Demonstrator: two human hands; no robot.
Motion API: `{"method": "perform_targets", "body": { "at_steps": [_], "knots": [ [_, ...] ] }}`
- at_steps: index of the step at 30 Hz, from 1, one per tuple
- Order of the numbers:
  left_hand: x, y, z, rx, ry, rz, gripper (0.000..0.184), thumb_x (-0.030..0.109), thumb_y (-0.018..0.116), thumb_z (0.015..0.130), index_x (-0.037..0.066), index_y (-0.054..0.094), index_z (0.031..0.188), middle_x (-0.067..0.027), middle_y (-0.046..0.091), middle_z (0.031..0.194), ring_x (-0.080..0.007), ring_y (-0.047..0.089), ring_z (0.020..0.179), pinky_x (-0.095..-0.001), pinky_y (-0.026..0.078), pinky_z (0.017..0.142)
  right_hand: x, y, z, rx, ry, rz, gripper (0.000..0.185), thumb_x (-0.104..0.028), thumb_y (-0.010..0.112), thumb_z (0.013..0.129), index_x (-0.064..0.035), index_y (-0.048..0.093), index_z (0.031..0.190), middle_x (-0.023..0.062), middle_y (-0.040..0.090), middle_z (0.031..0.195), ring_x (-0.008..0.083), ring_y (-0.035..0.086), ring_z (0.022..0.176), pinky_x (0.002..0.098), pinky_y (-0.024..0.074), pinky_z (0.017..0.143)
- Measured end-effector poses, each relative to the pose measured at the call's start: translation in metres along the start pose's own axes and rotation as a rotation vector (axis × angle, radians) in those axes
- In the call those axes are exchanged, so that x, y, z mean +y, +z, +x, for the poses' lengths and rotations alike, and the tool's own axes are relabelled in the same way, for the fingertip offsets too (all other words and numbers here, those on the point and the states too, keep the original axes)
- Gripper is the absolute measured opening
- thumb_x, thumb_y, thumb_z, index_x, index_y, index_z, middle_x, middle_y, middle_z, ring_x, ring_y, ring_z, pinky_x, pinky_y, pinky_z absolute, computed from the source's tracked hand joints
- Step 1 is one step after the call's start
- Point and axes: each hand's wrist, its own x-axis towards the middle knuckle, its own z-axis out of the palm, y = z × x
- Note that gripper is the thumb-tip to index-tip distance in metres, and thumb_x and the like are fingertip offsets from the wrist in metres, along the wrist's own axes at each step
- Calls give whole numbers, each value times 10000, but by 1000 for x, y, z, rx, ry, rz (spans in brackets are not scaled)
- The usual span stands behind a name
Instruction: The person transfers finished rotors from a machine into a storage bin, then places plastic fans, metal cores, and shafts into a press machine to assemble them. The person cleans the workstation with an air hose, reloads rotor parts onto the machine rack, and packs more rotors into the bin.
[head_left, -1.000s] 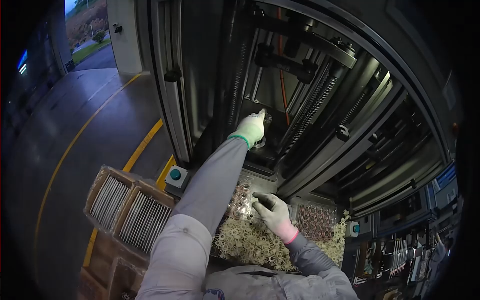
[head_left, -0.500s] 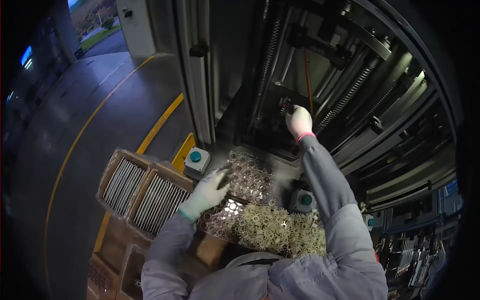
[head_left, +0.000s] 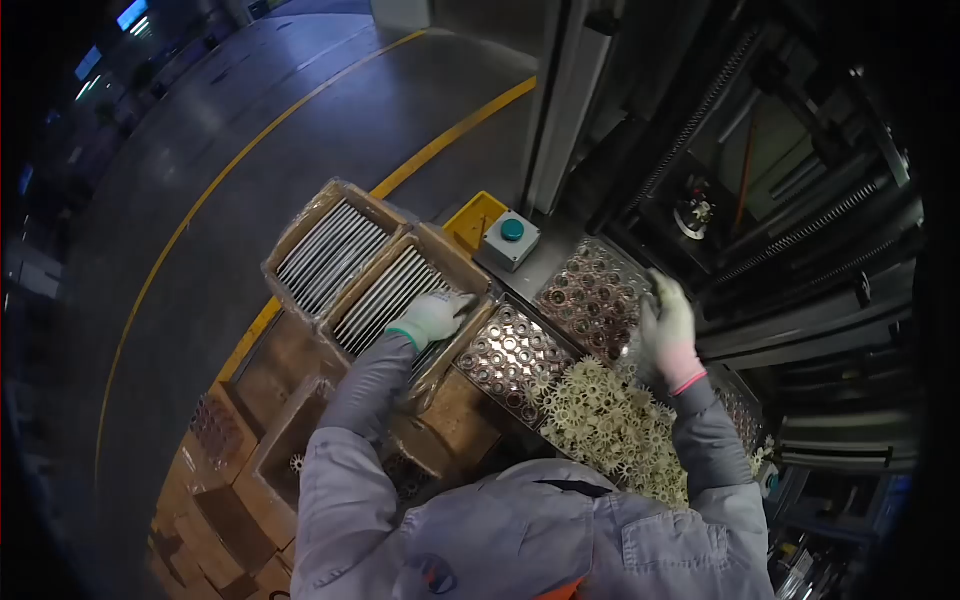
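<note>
My left hand (head_left: 436, 316), in a white glove with a green cuff, lies on the right end of a row of thin metal rods (head_left: 385, 300) in a plastic-lined cardboard box. Its fingers point right, and what they hold, if anything, is hidden. Beside the right edge of a clear tray of copper-coloured round parts (head_left: 592, 290) is my right hand (head_left: 670, 328), gloved with a pink cuff and somewhat blurred. Below that tray sit a second tray of ring-shaped parts (head_left: 512, 352) and a heap of pale toothed pieces (head_left: 610, 420).
A control box with a teal button (head_left: 511, 240) stands beside a yellow bin (head_left: 474, 222). The machine's fixture (head_left: 694, 215) holds a part at the upper right. Another box of rods (head_left: 332, 255) and cardboard boxes (head_left: 225, 525) are at the left.
The view has swung left. My left hand has moved from the trays to the box of rods. My right hand has withdrawn from the machine to beside the clear tray.
</note>
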Motion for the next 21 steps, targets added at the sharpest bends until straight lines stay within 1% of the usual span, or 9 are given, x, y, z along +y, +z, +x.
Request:
{"method": "perform_targets", "body": {
  "at_steps": [1,3,7,9,11,15,17,18,21],
  "knots": [
    [4,10,14,-137,-37,108,443,343,515,946,112,612,1312,-157,629,1300,-319,584,1210,-414,445,1046,0,1,-20,-59,-24,-79,445,-68,624,885,9,552,1316,229,595,1265,382,602,1142,402,485,992],
    [-1,9,21,-59,26,-84,444,336,534,933,106,613,1305,-169,636,1281,-338,585,1204,-420,444,1046,-5,-11,-49,-120,68,33,408,-65,606,896,28,569,1291,221,601,1260,363,601,1155,387,474,1002],
    [-12,13,23,-37,88,41,499,341,544,925,54,569,1333,-194,558,1386,-347,521,1288,-420,408,1094,-16,-67,-92,-96,243,141,375,-79,596,895,39,598,1251,201,616,1241,324,613,1149,366,475,997],
    [-2,5,12,-44,-61,-117,591,289,587,918,32,448,1432,-253,505,1418,-380,461,1334,-414,358,1134,7,-82,-124,10,245,105,362,-74,598,891,34,612,1236,195,638,1211,321,629,1121,364,477,991],
    [51,-54,-16,-287,-378,-331,662,244,612,912,17,360,1481,-274,474,1435,-406,440,1343,-407,349,1142,30,-99,-152,32,323,96,359,-71,605,887,31,618,1231,193,665,1152,322,642,1089,361,479,984],
    [-23,22,-90,-229,-358,-104,649,245,621,926,-21,366,1461,-271,520,1388,-436,500,1266,-430,411,1078,49,-127,-208,237,516,286,298,-34,586,917,42,647,1198,125,693,1134,174,649,1045,295,496,934],
    [-10,9,-99,-124,-411,-103,542,241,597,951,-23,452,1402,-264,567,1330,-434,532,1224,-445,432,1047,56,-131,-229,279,552,379,292,-45,582,923,46,647,1193,122,690,1117,174,647,1026,295,496,921],
    [-1,14,-102,124,-343,-40,440,230,561,975,-14,520,1338,-273,596,1269,-443,552,1189,-460,448,1019,58,-137,-235,312,586,455,287,-56,579,930,50,647,1188,118,687,1099,173,646,1006,295,495,908],
    [103,-42,-75,341,-243,-343,433,244,546,988,-13,519,1335,-272,625,1215,-431,595,1138,-465,471,954,65,-143,-250,330,561,439,287,-39,572,939,52,643,1202,118,699,1117,164,648,1029,284,489,934]
  ]
}}
